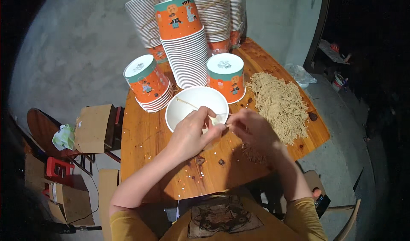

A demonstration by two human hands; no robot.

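Pinching a small pale piece (217, 120), the left hand (192, 132) should hold steady; the right hand (255, 129), narrowed apparently on thin cord (228, 125), should draw gently, the white bowl (208, 98) just beyond.

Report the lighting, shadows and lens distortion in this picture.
Head view: light falls brightly on the white round bowl and the bare left hand, leaving the bare right hand darker; head view: a dark shadow covers the orange-brown wooden table below the right hand; head view: the far right sinks nearly to black, and the grey wall's right edge bows.
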